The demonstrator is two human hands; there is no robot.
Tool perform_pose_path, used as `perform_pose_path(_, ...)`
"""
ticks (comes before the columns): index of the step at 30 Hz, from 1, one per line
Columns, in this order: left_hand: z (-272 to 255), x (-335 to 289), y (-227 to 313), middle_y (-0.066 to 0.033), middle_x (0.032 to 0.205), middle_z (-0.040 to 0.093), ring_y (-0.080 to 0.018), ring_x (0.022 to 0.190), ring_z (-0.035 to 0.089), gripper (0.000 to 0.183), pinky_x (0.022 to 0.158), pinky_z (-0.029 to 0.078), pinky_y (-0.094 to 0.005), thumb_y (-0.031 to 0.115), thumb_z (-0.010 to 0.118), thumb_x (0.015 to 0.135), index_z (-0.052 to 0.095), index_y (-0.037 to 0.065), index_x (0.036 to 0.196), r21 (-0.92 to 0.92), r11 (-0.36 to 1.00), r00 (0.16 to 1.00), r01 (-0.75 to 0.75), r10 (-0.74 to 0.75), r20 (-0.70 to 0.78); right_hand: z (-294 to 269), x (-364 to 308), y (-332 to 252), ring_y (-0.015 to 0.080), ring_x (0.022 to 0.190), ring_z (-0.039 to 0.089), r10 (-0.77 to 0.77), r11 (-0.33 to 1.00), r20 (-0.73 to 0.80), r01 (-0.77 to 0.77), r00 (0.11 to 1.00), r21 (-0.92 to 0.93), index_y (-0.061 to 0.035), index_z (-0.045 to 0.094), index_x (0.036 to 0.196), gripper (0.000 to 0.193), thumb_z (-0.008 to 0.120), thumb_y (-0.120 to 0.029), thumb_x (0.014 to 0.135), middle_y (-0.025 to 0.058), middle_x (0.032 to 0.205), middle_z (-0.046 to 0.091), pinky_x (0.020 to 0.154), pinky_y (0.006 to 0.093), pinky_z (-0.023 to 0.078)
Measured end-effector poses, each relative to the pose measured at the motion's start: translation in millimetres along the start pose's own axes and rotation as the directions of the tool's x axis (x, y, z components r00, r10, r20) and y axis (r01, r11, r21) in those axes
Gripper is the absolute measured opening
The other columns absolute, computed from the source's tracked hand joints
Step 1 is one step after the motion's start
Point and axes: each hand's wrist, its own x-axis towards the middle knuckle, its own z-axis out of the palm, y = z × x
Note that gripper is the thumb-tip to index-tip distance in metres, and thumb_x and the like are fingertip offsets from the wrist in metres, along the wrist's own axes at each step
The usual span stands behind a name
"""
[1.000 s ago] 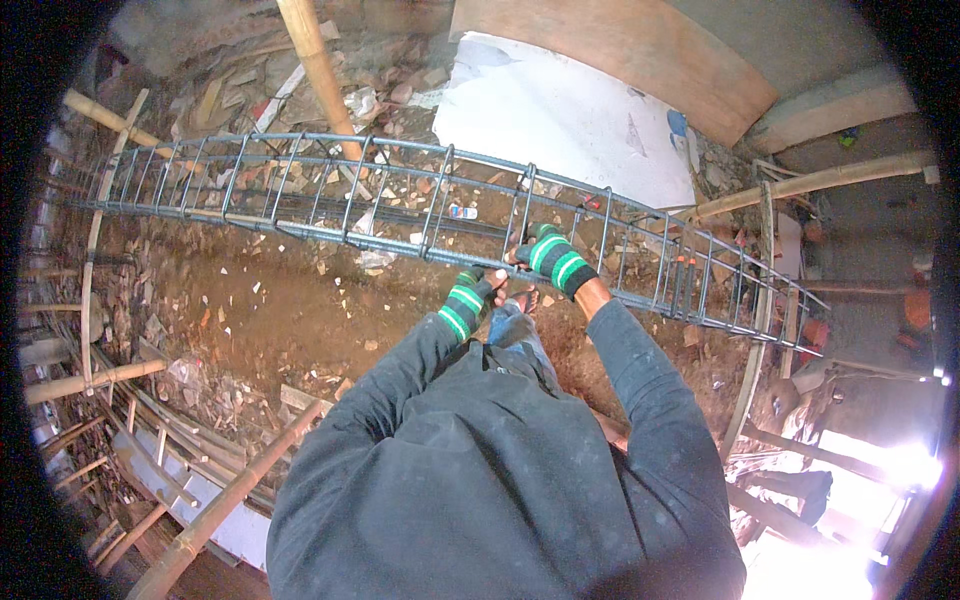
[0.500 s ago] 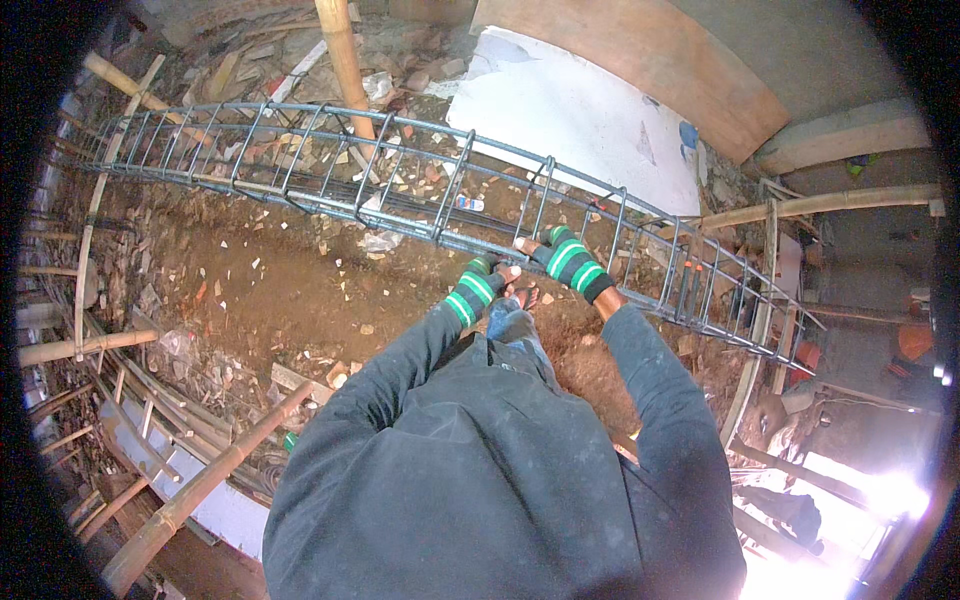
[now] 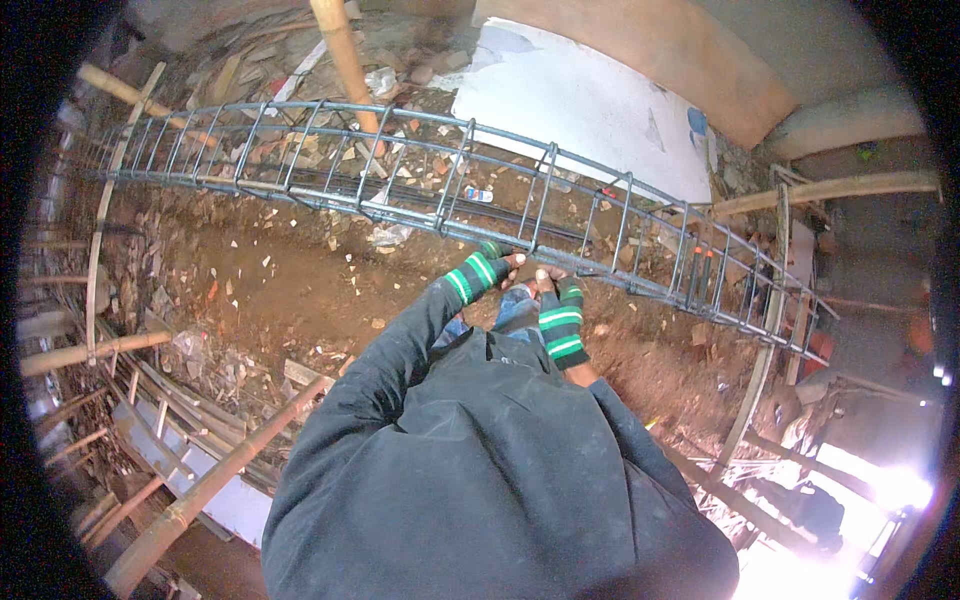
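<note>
A long steel rebar cage point(image 3: 455, 232) with rectangular ties runs across in front of me at a slant. My left hand point(image 3: 492, 268), in a black fingerless glove with green and white stripes, is closed beside the cage's near lower bar. What its fingertips hold is too small to make out. Close on its right, my right hand point(image 3: 558, 308), gloved alike, is pinched just on my side of that bar. Anything between its thumb and fingers cannot be made out. Farther right, a tool with two orange-and-black handles point(image 3: 700, 270) hangs at the cage.
Upright and slanting bamboo poles point(image 3: 345, 60) stand around the cage, with wooden supports point(image 3: 98, 255) near its ends. Rubble and tile pieces litter the dirt floor point(image 3: 270, 265). A white board point(image 3: 570, 105) lies beyond the cage. Lower left are stacked planks point(image 3: 190, 410).
My right hand has come off the cage's near bar, moving down and left toward me, and its fingers are now pinched. My left hand has shifted slightly and stays by the bar.
</note>
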Motion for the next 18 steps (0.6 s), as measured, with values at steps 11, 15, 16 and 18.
perform_pose_path(11,-3,2,1,0.0005,0.068,0.055,-0.0115,0.057,0.05,0.025,0.052,0.041,-0.0294,0.026,0.065,0.101,0.066,0.003,0.11,-0.094,0.991,0.996,0.09,-0.089,0.022,12,53,59,0.0105,0.069,0.063,0.235,0.933,0.149,-0.266,0.961,0.243,-0.007,0.072,0.105,0.023,0.068,-0.029,0.098,0.0026,0.089,0.073,0.056,0.0264,0.047)
perform_pose_path(15,0,0,-2,0.0035,0.07,0.056,-0.009,0.059,0.049,0.026,0.053,0.037,-0.0274,0.027,0.066,0.1,0.07,0.005,0.113,-0.028,1.0,1.0,-0.003,0.002,-0.029,15,54,60,0.0127,0.062,0.061,0.367,0.79,0.225,-0.43,0.903,0.436,-0.0085,0.072,0.099,0.022,0.068,-0.03,0.097,0.0025,0.081,0.071,0.053,0.028,0.047)
perform_pose_path(16,3,-1,-3,0.005,0.072,0.058,-0.0078,0.061,0.047,0.025,0.054,0.036,-0.0266,0.028,0.067,0.099,0.072,0.007,0.112,-0.075,0.997,0.999,0.01,-0.014,-0.048,15,55,59,0.0138,0.062,0.061,0.428,0.732,0.258,-0.5,0.866,0.463,-0.0088,0.072,0.099,0.02,0.067,-0.028,0.097,0.0024,0.08,0.07,0.053,0.0283,0.047)
perform_pose_path(18,11,-2,-7,0.003,0.081,0.066,-0.0072,0.067,0.053,0.024,0.058,0.042,-0.0263,0.025,0.07,0.097,0.074,0.006,0.112,-0.104,0.994,0.982,0.038,-0.056,-0.181,14,57,56,0.017,0.064,0.06,0.442,0.639,0.342,-0.558,0.829,0.53,-0.0084,0.067,0.096,0.016,0.064,-0.025,0.097,0.0027,0.077,0.065,0.058,0.0323,0.049)
